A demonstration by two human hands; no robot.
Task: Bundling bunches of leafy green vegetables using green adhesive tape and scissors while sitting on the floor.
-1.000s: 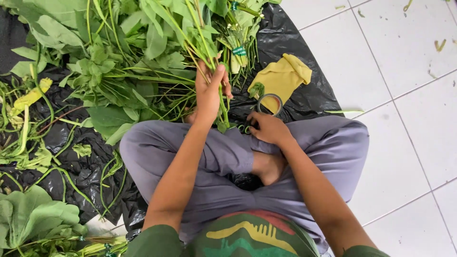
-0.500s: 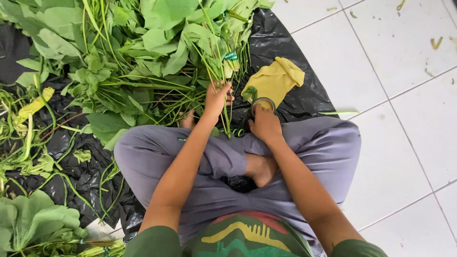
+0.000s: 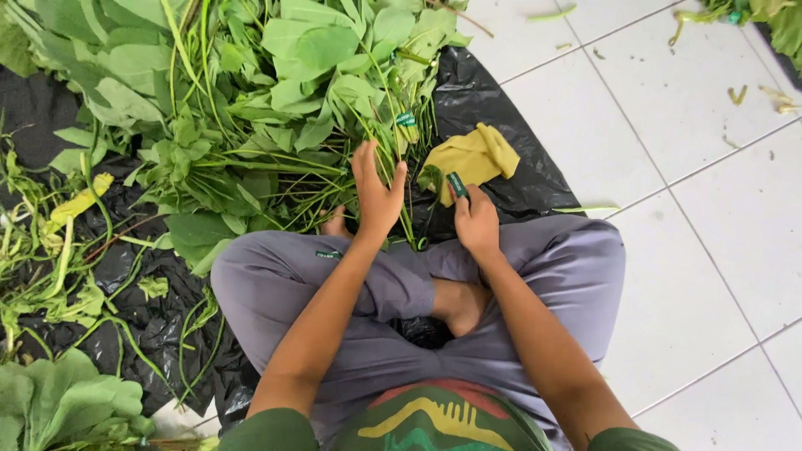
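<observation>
I sit cross-legged in grey trousers [image 3: 276, 284] on a white tiled floor. My left hand [image 3: 376, 194] is closed around a bunch of long green stalks [image 3: 399, 159] from the leafy vegetable pile [image 3: 251, 108] in front of my knees. My right hand [image 3: 476, 221] rests on my right knee and pinches a small dark green band or tag [image 3: 457, 184] at its fingertips. A yellow cloth [image 3: 474, 156] lies just beyond that hand on black plastic sheeting [image 3: 493, 100].
Black plastic sheeting covers the floor to the left, strewn with loose stems and a yellowed leaf [image 3: 79, 202]. Another heap of broad leaves [image 3: 50, 401] lies at the lower left. More greens [image 3: 777, 21] and scraps sit at the top right on the tiles.
My left hand has slid up along the bunch of stalks. My right hand has lifted off the rubber ring near the yellow cloth and now holds a small green band.
</observation>
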